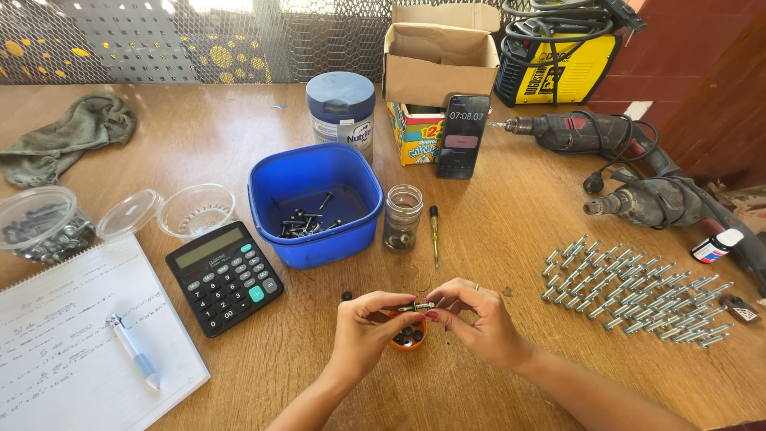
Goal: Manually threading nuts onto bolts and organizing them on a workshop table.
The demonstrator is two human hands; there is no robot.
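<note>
1. Carrying everything is a wooden table (pixel 511 239); two drills (pixel 630 168) lie near its right edge, and a cloth (pixel 68 132) lies at its far left corner.
2. A blue tub (pixel 315 203) with dark screws inside stands at the middle. A notebook (pixel 76 343) with a pen lies at the near left corner, and a calculator (pixel 225 277) is just beside it.
3. Rows of finished bolts (pixel 630 291) lie toward the right edge, well apart from the hands.
4. A small jar (pixel 402 217) and a thin screwdriver (pixel 435 234) stand between the tub and the hands.
5. The left hand (pixel 365 327) and right hand (pixel 479 319) meet near the front edge, above an orange cap (pixel 408 339) with small dark parts inside.
6. Both hands pinch one bolt (pixel 416 306) between thumb and fingertips, each hand at one end, and the bolt lies level.
7. I judge that the bolt is light, stiff and smooth metal, so it may slip or roll. A pinch on the two ends looks best, as this leaves the middle free. It does not look fragile.
</note>
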